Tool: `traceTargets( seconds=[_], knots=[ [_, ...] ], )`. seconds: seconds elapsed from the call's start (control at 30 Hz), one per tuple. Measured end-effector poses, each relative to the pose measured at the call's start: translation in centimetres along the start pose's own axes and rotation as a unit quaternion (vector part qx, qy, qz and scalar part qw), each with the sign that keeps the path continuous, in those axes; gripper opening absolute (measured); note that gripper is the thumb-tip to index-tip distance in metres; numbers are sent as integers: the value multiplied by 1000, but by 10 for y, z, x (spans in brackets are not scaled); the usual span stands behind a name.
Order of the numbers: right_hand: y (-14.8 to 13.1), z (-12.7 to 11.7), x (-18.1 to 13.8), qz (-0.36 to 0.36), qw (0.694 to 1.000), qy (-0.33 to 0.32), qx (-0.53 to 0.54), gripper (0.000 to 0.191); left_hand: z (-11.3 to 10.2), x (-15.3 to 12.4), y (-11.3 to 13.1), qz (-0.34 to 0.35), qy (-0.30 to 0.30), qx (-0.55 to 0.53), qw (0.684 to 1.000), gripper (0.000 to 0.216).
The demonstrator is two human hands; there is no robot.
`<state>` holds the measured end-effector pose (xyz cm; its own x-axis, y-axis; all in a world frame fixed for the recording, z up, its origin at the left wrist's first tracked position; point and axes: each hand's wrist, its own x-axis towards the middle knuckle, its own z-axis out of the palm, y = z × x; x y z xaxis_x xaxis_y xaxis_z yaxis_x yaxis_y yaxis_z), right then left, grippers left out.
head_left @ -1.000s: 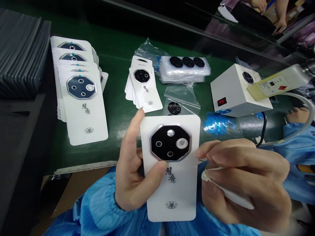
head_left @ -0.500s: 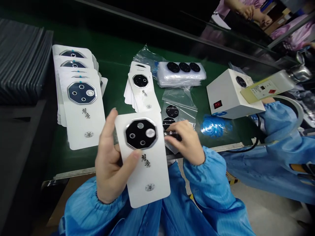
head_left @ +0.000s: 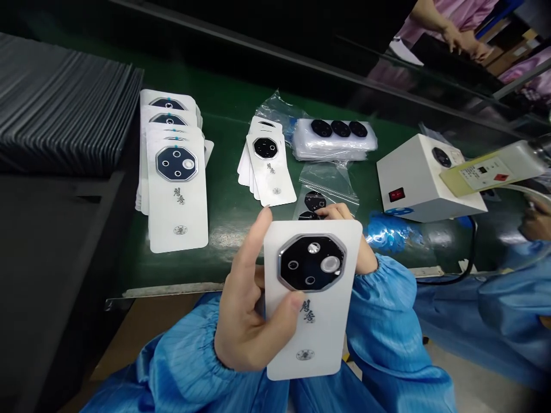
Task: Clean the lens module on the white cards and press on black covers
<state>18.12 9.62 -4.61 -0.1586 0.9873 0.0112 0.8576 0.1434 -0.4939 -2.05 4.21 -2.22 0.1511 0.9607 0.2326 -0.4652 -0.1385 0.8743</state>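
Note:
My left hand (head_left: 258,321) grips a white phone back cover (head_left: 327,321), thumb on its front just below the black octagonal camera plate. The cover has dark lettering and an oval emblem. Behind it, my right hand (head_left: 338,211) is mostly hidden. Its visible fingertips reach to a black camera disc (head_left: 309,216) on a clear zip bag (head_left: 333,178); the thumb and anything it grips are out of sight. Another black disc (head_left: 315,201) lies just above those fingers. Several similar white covers (head_left: 275,175) are fanned out beyond my hands.
At left stand a larger pile of white covers (head_left: 178,218) and a row of dark trays (head_left: 64,109). Black discs sit on a clear plastic stack (head_left: 331,150) at the back. On the right are blue film scraps (head_left: 394,232), a white box (head_left: 413,178), a bottle (head_left: 491,169) and a co-worker's hand (head_left: 538,218).
The held cover has shifted right and slightly down in view and now blocks most of my right hand. The view has turned left, moving the bench items rightward.

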Motion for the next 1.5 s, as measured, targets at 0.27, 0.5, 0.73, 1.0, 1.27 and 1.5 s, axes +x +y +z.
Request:
traceTargets(
  seconds=[0.27, 0.5, 0.73, 1.0, 1.27, 1.5],
  knots=[
    [-1, 1, 2, 18, 1000, -16, -6, 26, 3, -2, 1, 16, -5, -14, 1000, 73],
    [3, 6, 0, 1, 1000, 17, -11, 20, 4, -2, 3, -2, -1, -18, 1000, 71],
    [6, 14, -3, -16, 998, 55, -30, 22, 3, 0, 3, -19, -1, -37, 999, 70],
    [-7, 6, -7, -10, 998, 55, -10, 33, 2, 1, 5, -55, 3, -24, 998, 69],
    [-6, 5, -8, 3, 999, 42, 18, 38, 0, 2, 7, -81, 4, 42, 996, 68],
    [-3, 6, -8, -4, 999, 45, 17, 35, 0, 1, 12, -91, 5, 14, 996, 69]
  ],
)
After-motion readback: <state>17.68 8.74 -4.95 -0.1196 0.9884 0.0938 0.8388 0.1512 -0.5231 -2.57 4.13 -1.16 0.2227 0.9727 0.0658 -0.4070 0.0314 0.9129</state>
